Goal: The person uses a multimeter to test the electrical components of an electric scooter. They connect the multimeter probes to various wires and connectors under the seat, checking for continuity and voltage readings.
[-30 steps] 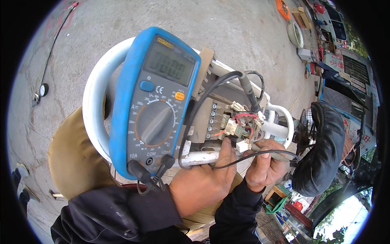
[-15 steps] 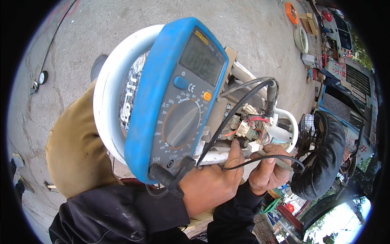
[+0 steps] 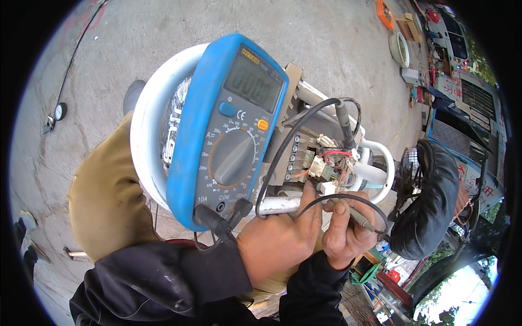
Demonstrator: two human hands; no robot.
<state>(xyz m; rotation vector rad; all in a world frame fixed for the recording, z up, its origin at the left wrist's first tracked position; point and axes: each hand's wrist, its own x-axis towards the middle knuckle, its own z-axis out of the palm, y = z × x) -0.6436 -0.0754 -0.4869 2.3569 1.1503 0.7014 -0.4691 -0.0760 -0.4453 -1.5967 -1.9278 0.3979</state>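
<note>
A blue-framed digital multimeter (image 3: pixel 220 136) leans against a white tubular frame (image 3: pixel 149 141), with two black plugs in its lower sockets. My right hand (image 3: pixel 350 233) pinches a grey test probe (image 3: pixel 361 220), whose black lead loops over the fingers. The probe's tip is hidden by my fingers and a white connector (image 3: pixel 326 188). My left hand (image 3: pixel 280 242) is at the same connectors, its index finger bent up beside them; what its fingers grip is hidden. A second test probe (image 3: pixel 345 127) stands tilted, its lower end among the red wires and connectors (image 3: pixel 330 163).
A black padded seat (image 3: pixel 429 204) lies to the right of the frame. Along the right stand an orange tray (image 3: pixel 385 14), a white basin (image 3: pixel 399 50) and a cardboard box (image 3: pixel 409 27). A round gauge (image 3: pixel 60 111) with a hose lies on the concrete at left.
My view has shifted slightly, so the multimeter and connectors sit a little further left. The meter's display reads more clearly now. Both hands keep their places at the connectors.
</note>
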